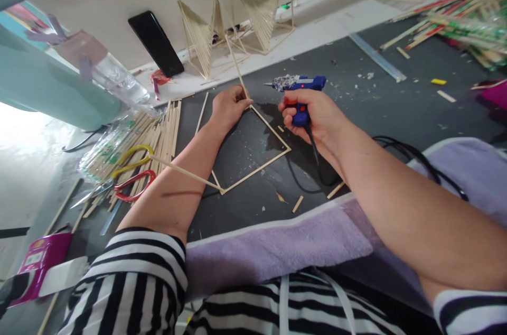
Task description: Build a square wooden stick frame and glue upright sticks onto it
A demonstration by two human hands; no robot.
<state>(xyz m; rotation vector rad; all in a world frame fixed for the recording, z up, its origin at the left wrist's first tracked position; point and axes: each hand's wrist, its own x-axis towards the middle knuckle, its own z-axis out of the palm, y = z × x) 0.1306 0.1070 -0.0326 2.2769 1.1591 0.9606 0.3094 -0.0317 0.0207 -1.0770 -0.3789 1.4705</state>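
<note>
A square frame of thin wooden sticks (257, 172) lies on the dark tabletop, with one stick rising from its far corner and another from its near corner. My left hand (229, 108) pinches the upright stick (236, 66) where it meets the far corner. In my right hand (312, 113) is a blue glue gun (312, 83), gripped by its handle, its nozzle pointing left above the table. The nozzle is apart from the wooden frame. Its red light is lit, and a black cable hangs from the handle.
Scissors (132, 187) and loose sticks (171, 129) lie left, near a clear bottle (119, 73). A phone (156, 43) leans on the wall beside finished stick models (261, 12). More sticks (471, 23) are at far right; a purple cloth (277, 245) lines the near edge.
</note>
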